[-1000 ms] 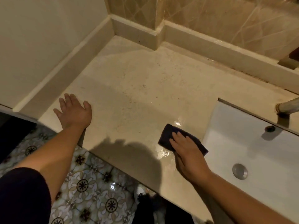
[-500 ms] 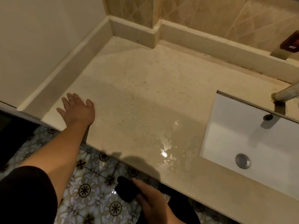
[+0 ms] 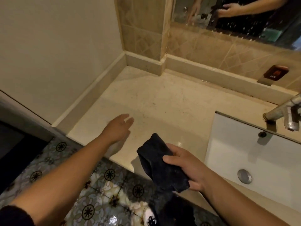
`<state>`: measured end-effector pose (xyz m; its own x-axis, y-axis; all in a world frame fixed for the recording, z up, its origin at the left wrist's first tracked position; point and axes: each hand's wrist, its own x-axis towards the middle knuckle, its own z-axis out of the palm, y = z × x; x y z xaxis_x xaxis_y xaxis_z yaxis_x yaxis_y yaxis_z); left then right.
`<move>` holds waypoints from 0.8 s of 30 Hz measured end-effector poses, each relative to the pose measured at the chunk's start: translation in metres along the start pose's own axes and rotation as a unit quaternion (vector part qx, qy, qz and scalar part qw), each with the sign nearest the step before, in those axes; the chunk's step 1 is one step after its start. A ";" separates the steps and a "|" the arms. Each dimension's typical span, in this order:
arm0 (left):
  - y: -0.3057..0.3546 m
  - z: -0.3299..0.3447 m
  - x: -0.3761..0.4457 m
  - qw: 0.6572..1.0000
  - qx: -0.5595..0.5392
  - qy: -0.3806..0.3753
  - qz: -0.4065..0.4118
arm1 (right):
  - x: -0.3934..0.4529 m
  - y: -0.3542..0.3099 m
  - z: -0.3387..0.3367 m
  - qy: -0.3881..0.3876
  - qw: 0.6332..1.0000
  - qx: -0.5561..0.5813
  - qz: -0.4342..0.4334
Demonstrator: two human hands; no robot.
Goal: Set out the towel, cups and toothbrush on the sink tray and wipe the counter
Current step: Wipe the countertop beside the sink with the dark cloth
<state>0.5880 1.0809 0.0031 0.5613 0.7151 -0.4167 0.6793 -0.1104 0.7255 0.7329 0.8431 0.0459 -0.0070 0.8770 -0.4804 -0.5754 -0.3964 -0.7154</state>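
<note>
Head view: beige stone counter (image 3: 162, 101), patterned floor tiles (image 3: 101, 180). Left of white sink (image 3: 244, 154), right hand (image 3: 189, 170) clamps dark cloth (image 3: 161, 162), long axis front-back over counter edge. Left hand (image 3: 118, 128) spread flat.

One dark cloth (image 3: 160, 162), two hands, one sink (image 3: 228, 152), one faucet (image 3: 283, 111), one mirror (image 3: 228, 18).

A dark, crumpled cloth (image 3: 161, 162) is held above the beige counter's (image 3: 162, 103) front edge.
</note>
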 end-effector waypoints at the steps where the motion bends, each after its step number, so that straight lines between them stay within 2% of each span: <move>1: 0.022 0.001 -0.015 0.993 -0.098 -0.052 0.029 | -0.003 -0.012 0.001 0.016 0.998 -0.053 -0.014; 2: 0.041 0.000 -0.029 0.983 -0.145 -0.099 0.059 | -0.008 -0.025 0.005 0.029 0.993 -0.106 -0.030; 3: 0.059 -0.003 -0.042 0.976 -0.138 -0.141 0.088 | -0.012 -0.036 0.007 0.040 0.986 -0.156 -0.044; 5: 0.088 -0.010 -0.061 0.964 -0.086 -0.207 0.145 | -0.020 -0.058 0.013 0.060 0.966 -0.241 -0.069; 7: 0.109 -0.017 -0.075 0.952 -0.016 -0.239 0.191 | -0.030 -0.077 0.018 0.073 0.938 -0.324 -0.094; 10: 0.127 -0.024 -0.087 0.930 0.136 -0.197 0.279 | -0.044 -0.095 0.022 0.091 0.888 -0.433 -0.125; 15: 0.132 -0.021 -0.097 0.902 0.215 -0.204 0.314 | -0.059 -0.093 0.014 0.098 0.764 -0.631 -0.093; 17: 0.128 -0.017 -0.097 0.891 0.247 -0.211 0.317 | -0.062 -0.085 0.006 0.087 0.728 -0.677 -0.071; 20: 0.120 -0.008 -0.093 0.874 0.289 -0.218 0.324 | -0.064 -0.073 -0.006 0.078 0.701 -0.707 -0.052; 24: 0.106 0.000 -0.086 0.854 0.344 -0.219 0.324 | -0.061 -0.061 -0.025 0.071 0.697 -0.713 -0.030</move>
<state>0.6118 1.0076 0.1152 0.9448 0.0400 -0.3252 0.1920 -0.8718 0.4506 0.7886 0.8073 0.1060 0.1213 0.9079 -0.4013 0.8270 -0.3160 -0.4649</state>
